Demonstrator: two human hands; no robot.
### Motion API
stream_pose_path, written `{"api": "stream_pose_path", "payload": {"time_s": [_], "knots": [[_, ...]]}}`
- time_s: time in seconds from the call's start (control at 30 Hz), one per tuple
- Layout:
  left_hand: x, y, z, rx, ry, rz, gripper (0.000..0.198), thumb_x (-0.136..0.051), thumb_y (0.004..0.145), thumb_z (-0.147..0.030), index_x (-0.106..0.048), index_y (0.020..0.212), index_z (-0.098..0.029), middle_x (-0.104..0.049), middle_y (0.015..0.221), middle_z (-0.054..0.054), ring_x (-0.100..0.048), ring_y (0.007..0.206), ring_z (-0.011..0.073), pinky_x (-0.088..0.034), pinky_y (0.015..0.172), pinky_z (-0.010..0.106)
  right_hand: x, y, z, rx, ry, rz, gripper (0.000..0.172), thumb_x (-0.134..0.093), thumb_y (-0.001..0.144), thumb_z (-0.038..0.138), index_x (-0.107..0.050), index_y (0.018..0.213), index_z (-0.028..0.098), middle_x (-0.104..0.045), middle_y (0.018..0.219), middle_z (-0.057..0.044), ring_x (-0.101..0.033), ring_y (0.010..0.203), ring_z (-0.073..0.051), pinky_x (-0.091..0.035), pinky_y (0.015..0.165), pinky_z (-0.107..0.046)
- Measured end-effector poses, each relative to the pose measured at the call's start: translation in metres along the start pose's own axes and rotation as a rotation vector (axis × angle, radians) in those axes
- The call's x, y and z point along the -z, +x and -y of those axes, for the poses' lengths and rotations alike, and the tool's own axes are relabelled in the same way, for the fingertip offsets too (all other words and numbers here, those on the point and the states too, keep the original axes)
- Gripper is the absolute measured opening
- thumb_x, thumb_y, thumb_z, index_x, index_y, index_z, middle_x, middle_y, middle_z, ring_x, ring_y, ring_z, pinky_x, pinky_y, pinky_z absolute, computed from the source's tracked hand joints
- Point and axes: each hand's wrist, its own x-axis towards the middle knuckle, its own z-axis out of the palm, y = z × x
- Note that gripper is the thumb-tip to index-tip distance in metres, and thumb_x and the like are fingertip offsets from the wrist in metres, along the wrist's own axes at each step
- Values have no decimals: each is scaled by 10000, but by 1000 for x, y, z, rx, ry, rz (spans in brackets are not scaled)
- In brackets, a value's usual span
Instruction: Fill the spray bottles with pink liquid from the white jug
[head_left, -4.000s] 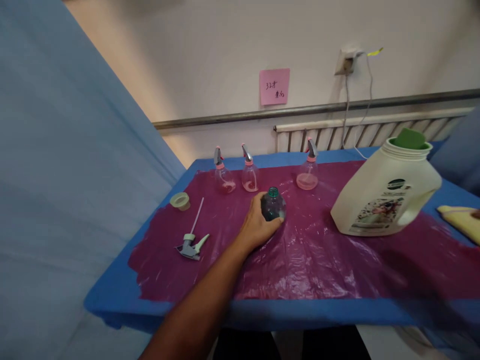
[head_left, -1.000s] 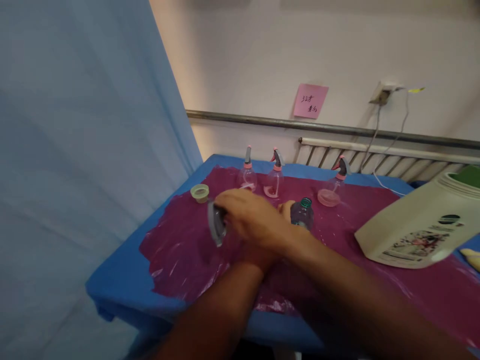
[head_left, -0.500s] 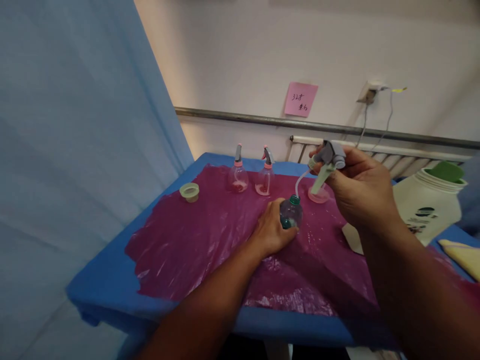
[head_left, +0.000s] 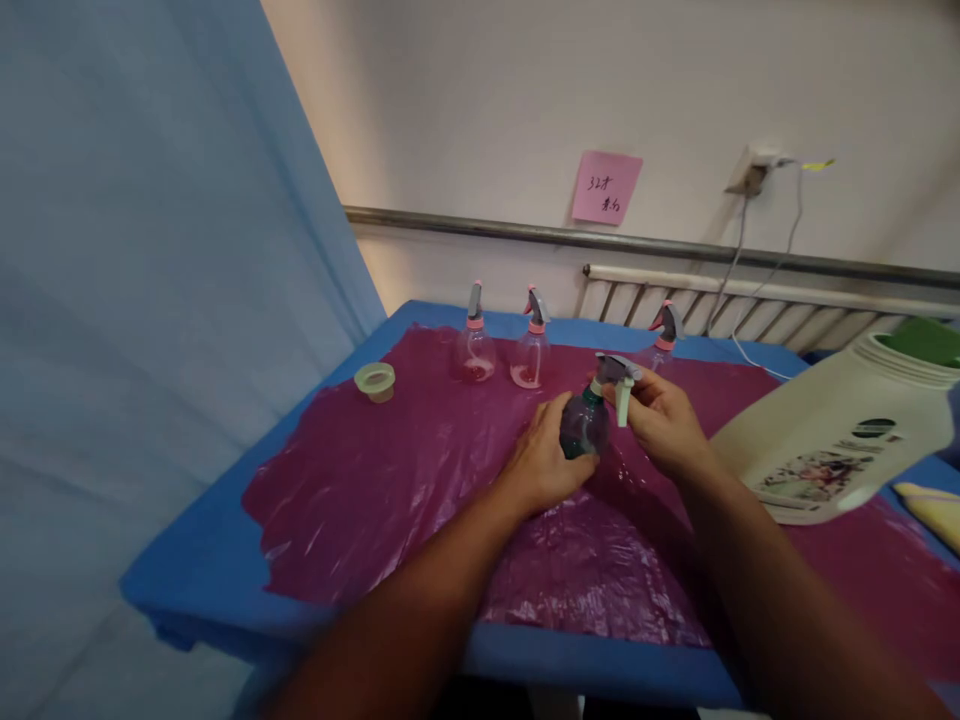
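Note:
My left hand (head_left: 546, 455) is wrapped round a small round bottle (head_left: 584, 425) with a dark green neck, which stands on the purple plastic sheet (head_left: 405, 480). In my right hand (head_left: 664, 418) is a grey and pale green trigger spray head (head_left: 616, 374), held at the bottle's mouth. Its collar sits at the neck; whether it is threaded on I cannot tell. The suction tube is not visible outside the bottle. Behind stand clear spray bottles with pink collars: one (head_left: 475, 350) at left, another (head_left: 530, 355) beside it, and a third (head_left: 664, 340) partly hidden behind my right hand.
A pale green cup (head_left: 376, 381) sits at the left. At the right, a large cream jug (head_left: 840, 440) leans beside my right forearm. A yellow cloth (head_left: 934, 512) lies at the right edge. Wall, metal rail (head_left: 480, 230) and radiator (head_left: 750, 290) bound the back; a blue curtain (head_left: 150, 250) hangs left.
My right hand has lowered the spray head onto the bottle's mouth, and the tube has gone inside. My left hand keeps its hold. The view has shifted slightly.

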Motion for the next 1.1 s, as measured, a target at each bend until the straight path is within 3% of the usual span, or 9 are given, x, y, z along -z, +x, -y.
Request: {"api": "stream_pose_path", "payload": {"time_s": [0.33,0.6,0.8,0.93,1.1], "knots": [[0,1,2,4,-34,49,1067,-860,856,-313,-386,1806,-211,-478,1840,195,-474,1711,414,-361,1447,622,2,-5,-12,-17,74,48,527,-1004,801,690,-895,1104,272,-891,1121,-91,-814,1036,-293,-659,948,-443],[3,0,1,-23,-54,78,1115,-839,889,-302,-299,1863,-250,-426,1881,182,-437,1739,413,-349,1447,640,0,-9,-12,-30,82,98,504,-1026,781,670,-881,1057,274,-889,1101,-79,-818,1073,-300,-680,965,-455],[0,-1,5,-5,-41,61,1105,-858,915,-338,-300,1865,-255,-392,1895,193,-398,1757,432,-340,1444,669,-2,-8,-14,-11,52,46,470,-1005,810,653,-857,1040,271,-871,1037,-55,-781,918,-239,-659,873,-396],[0,-3,1,-53,12,56,1117,-869,911,-348,-297,1866,-261,-470,1827,192,-479,1696,418,-393,1419,643,-3,-10,-14,23,58,22,406,-1046,778,509,-845,1046,279,-851,1014,-30,-758,903,-220,-646,902,-388],[-1,-3,-2,-94,83,33,1165,-894,885,-311,-273,1869,-374,-586,1674,130,-602,1544,390,-501,1327,606,-6,-11,-16,50,62,-31,409,-1046,753,419,-807,1046,263,-834,1048,-34,-755,970,-213,-621,982,-385]]}}
